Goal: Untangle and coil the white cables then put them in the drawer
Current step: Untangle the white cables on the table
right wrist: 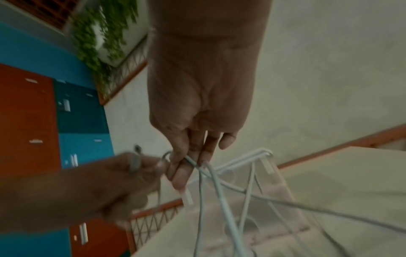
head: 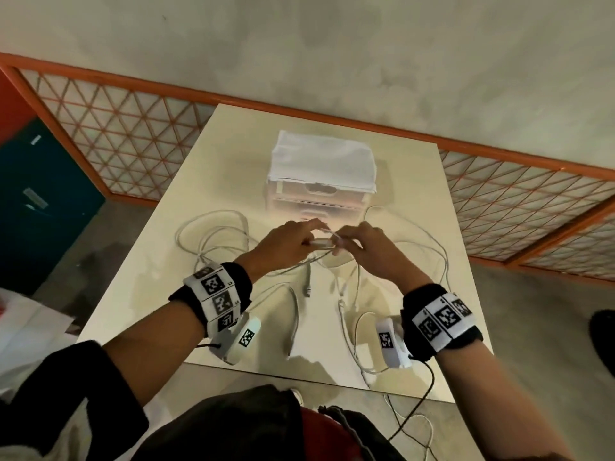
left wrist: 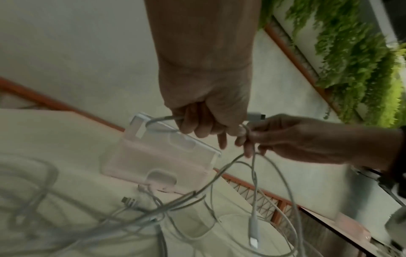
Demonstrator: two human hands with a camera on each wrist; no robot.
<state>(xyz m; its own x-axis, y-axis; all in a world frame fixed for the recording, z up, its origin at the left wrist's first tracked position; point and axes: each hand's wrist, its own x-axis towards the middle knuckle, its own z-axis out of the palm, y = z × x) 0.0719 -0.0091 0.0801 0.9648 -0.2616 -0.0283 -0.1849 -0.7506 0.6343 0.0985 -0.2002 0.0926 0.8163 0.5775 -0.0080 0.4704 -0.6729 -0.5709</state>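
Several white cables (head: pixel 213 234) lie tangled on the cream table (head: pixel 416 201), with loops to the left and right and loose plug ends near the front. Both hands meet above the tangle, just in front of a translucent drawer unit (head: pixel 319 197), whose drawers look closed. My left hand (head: pixel 299 237) curls round a white cable (left wrist: pixel 162 119); its plug (left wrist: pixel 256 115) sticks out past the fist (left wrist: pixel 208 125). My right hand (head: pixel 352 239) pinches cable strands (right wrist: pixel 219 191) between thumb and fingers (right wrist: pixel 182 167). The strands hang down from it (left wrist: pixel 252 140) toward the table.
A folded white cloth (head: pixel 322 158) lies on top of the drawer unit. An orange lattice railing (head: pixel 126 128) runs behind the table. A teal cabinet (head: pixel 40 201) stands at the left. A cable end hangs over the table's front edge (head: pixel 366 380).
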